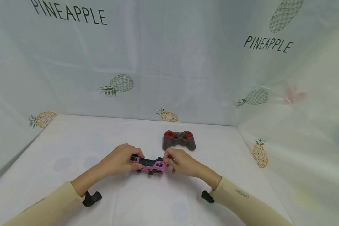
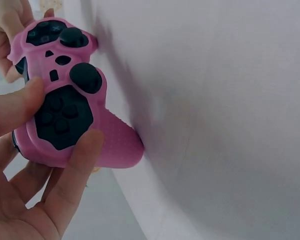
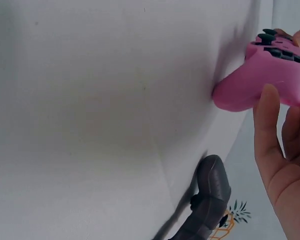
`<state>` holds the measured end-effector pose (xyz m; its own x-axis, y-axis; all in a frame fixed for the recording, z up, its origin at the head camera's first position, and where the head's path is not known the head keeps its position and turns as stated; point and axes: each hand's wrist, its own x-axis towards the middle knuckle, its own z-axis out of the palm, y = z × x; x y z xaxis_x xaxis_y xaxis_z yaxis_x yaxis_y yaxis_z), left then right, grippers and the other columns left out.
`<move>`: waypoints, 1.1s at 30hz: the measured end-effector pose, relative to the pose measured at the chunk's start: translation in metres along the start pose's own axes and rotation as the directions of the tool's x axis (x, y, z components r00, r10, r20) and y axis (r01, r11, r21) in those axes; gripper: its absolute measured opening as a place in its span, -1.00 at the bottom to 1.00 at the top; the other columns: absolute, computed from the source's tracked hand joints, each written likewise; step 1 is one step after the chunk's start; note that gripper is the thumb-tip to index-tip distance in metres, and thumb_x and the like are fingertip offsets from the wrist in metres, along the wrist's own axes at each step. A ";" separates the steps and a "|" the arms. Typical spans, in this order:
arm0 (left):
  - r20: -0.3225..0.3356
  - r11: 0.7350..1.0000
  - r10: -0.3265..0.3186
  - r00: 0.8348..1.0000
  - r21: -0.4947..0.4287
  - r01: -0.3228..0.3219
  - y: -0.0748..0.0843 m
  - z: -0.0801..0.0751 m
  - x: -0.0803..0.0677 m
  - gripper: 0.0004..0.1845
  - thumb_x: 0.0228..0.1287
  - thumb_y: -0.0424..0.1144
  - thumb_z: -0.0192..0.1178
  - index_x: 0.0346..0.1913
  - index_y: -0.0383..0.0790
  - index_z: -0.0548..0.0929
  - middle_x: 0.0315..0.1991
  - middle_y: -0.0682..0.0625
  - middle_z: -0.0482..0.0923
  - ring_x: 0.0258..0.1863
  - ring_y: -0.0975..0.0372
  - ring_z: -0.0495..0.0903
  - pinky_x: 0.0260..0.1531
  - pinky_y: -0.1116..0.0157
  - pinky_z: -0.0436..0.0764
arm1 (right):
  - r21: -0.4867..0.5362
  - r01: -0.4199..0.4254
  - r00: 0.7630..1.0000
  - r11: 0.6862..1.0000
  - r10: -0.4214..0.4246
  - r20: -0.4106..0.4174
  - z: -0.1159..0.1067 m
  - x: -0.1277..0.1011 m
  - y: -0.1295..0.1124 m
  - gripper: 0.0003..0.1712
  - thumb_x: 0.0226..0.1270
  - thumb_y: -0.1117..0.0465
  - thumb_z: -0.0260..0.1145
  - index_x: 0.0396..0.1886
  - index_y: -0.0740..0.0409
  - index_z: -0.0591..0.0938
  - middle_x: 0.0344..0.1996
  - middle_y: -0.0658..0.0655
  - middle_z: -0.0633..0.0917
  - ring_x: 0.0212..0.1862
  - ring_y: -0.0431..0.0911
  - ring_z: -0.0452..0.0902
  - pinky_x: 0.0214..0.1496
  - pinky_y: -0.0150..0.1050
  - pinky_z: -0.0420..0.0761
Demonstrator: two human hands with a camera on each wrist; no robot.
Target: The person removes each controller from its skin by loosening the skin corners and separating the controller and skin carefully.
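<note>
Left grip (image 1: 122, 160): thumb and fingers clasped round one end of the pink controller (image 1: 153, 168), a fingertip right beside its directional buttons.
Right grip (image 1: 183, 162): narrow, pinching at the other end (fingertips partly hidden from the head view).
Pink controller: there between both grips, tilted over the middle of the counter (image 1: 147, 204), thumbsticks jutting toward the person; can't tell whether its handles touch down.
Dark controller (image 1: 179, 138): lying just beyond the right grip, red-marked buttons facing up, handles pointing back this way.
Sleeves (image 1: 49, 205): beige, a black device (image 1: 93, 199) at each wrist.
Counter: white covering, pale spots.
Backdrop (image 1: 180, 62): pineapple drawings, "PINEAPPLE" lettered twice.
</note>
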<state>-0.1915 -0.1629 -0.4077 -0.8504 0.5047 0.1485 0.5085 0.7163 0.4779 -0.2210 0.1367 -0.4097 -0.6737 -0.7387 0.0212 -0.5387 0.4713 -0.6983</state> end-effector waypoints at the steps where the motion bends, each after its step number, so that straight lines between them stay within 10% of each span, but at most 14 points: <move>1: -0.004 1.000 0.001 1.000 0.000 -0.001 0.001 0.000 -0.001 -0.76 0.20 -0.11 0.60 -0.11 0.14 0.80 -0.25 0.30 0.71 -0.26 0.29 0.45 -0.20 0.21 0.43 | -0.004 -0.001 1.000 1.000 0.001 -0.020 0.001 0.000 -0.001 -0.88 0.65 0.39 0.18 -0.17 0.14 0.53 -0.28 0.20 0.69 -0.38 -0.03 0.71 -0.35 -0.31 0.71; 12: 0.008 0.998 -0.011 1.000 -0.068 0.011 0.005 0.003 -0.001 -0.79 0.20 -0.15 0.59 -0.14 0.10 0.80 -0.31 0.33 0.69 -0.30 0.30 0.46 -0.16 0.19 0.46 | -0.039 0.026 0.989 0.999 -0.031 -0.142 0.002 -0.004 -0.006 -0.92 0.53 0.44 0.31 -0.18 0.22 0.66 -0.28 0.19 0.75 -0.25 0.14 0.74 -0.37 -0.38 0.70; 21: 0.009 0.991 -0.041 0.999 -0.129 0.042 0.005 0.002 0.001 -0.78 0.20 -0.14 0.59 -0.14 0.10 0.79 -0.29 0.30 0.69 -0.29 0.26 0.48 -0.20 0.19 0.47 | -0.124 0.075 0.978 0.989 -0.097 -0.185 -0.009 -0.007 -0.011 -0.90 0.48 0.34 0.43 -0.08 0.10 0.74 -0.25 -0.03 0.76 -0.33 -0.18 0.70 -0.31 -0.36 0.69; 33: 0.029 0.985 -0.059 0.998 -0.159 0.062 -0.001 0.000 0.002 -0.77 0.24 -0.08 0.57 -0.09 0.08 0.78 -0.29 0.28 0.68 -0.32 0.27 0.49 -0.26 0.24 0.47 | -0.377 0.202 0.954 0.904 -0.268 -0.131 -0.013 0.005 -0.026 -0.89 0.42 0.32 0.48 -0.12 0.08 0.79 -0.24 -0.07 0.74 -0.25 -0.30 0.59 -0.20 -0.48 0.61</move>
<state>-0.1941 -0.1624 -0.4075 -0.8746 0.4754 0.0954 0.4265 0.6607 0.6177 -0.2166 0.1268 -0.3821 -0.5646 -0.7685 0.3011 -0.8140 0.4582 -0.3570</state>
